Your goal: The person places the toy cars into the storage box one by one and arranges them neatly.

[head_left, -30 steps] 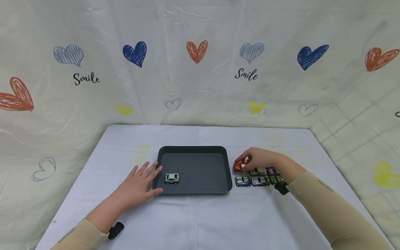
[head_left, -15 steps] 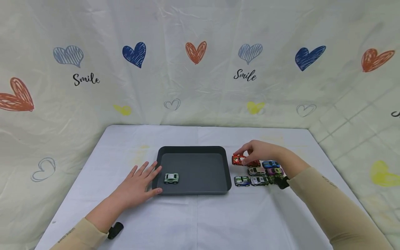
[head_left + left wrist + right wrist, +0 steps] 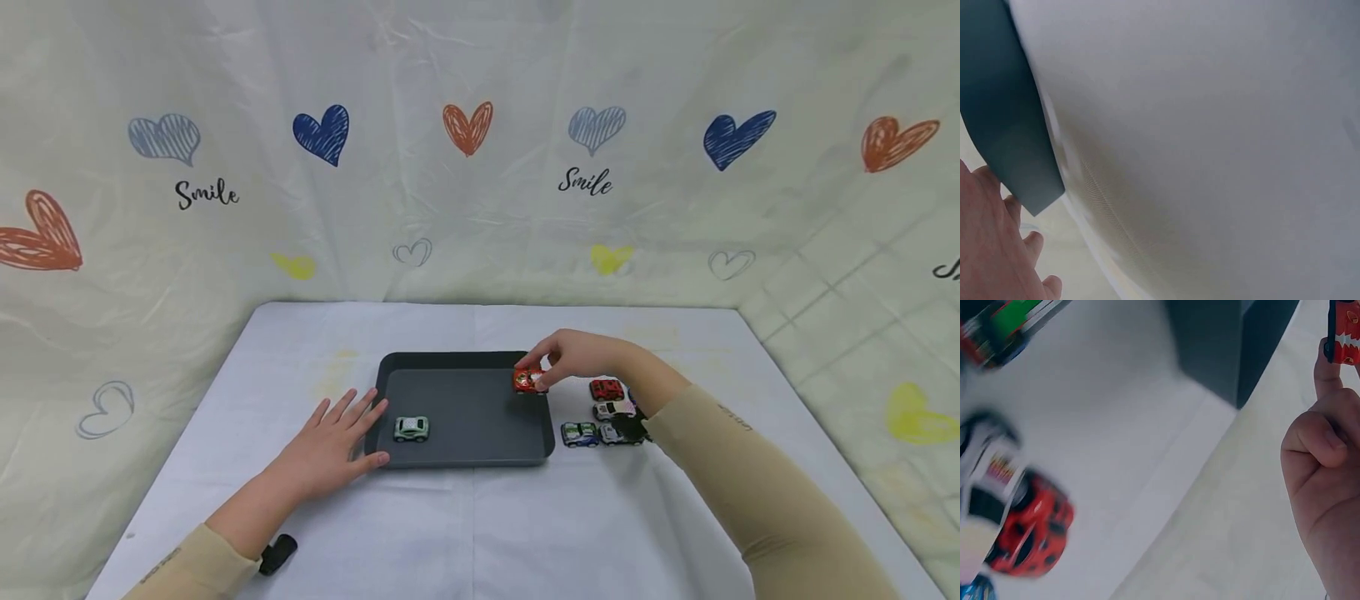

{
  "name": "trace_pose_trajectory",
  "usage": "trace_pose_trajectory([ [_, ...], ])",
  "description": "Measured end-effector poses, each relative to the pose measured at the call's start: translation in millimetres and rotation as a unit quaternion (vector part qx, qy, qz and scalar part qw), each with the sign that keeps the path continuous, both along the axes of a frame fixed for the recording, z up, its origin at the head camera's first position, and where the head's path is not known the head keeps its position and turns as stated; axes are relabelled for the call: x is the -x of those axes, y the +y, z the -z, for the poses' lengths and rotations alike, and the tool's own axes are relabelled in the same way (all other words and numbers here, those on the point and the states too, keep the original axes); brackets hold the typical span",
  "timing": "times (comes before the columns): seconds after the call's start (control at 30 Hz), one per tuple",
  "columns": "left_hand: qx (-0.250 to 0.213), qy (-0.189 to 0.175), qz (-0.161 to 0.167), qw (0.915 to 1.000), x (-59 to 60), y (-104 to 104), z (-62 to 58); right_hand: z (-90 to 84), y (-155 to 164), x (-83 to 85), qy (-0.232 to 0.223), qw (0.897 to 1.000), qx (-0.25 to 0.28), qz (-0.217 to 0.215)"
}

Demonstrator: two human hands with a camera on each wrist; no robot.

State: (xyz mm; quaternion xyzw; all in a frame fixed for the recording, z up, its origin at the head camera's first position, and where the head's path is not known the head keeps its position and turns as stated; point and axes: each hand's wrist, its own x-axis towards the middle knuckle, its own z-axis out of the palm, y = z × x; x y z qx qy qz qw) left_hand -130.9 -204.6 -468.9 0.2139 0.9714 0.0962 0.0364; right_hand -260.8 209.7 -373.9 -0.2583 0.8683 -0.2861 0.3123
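Observation:
My right hand (image 3: 579,353) pinches a red toy car (image 3: 527,381) between thumb and fingers, over the far right corner of a dark grey tray (image 3: 472,457). The right wrist view shows the same red car (image 3: 1347,334) at the fingertips, with other fingers curled below. My left hand (image 3: 327,447) lies spread at the tray's left side, fingertips and thumb right at the rim. In the left wrist view its fingers reach along the tray's outer wall (image 3: 1013,119). Inside the tray, near the front left, sits a pale green toy car (image 3: 411,429).
Right of the tray several toy cars stand close together: a dark red car (image 3: 606,389), a pale car (image 3: 613,409), a green and blue car (image 3: 580,434) and a silver one (image 3: 619,435). The right sleeve (image 3: 712,446) and wrist camera hide others. A white cloth (image 3: 420,533) covers the table.
My right hand has picked the red car from the group, lifted it and carried it left over the tray. The left hand stays in place.

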Motion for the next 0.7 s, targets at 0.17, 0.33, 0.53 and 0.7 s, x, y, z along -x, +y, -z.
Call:
trace_pose_trajectory([
  [0.17, -0.005, -0.002, 0.005, 1.0000, -1.6, 0, -2.7, 1.5, -35, 4.2, -0.014, 0.999, 0.018, -0.035],
  [0.33, -0.010, -0.004, 0.005, 0.9999, -4.0, 2, -8.9, -0.6, -65, 6.3, -0.013, 0.997, 0.029, -0.066],
  [0.53, -0.002, -0.004, 0.000, 1.0000, -2.5, 1, -4.5, 4.2, -92, 5.3, -0.020, 0.995, 0.023, -0.095],
  [0.7, 0.002, -0.004, -0.004, 1.0000, -1.8, 3, -5.0, 13.3, -109, 0.4, -0.020, 0.993, 0.000, -0.119],
])
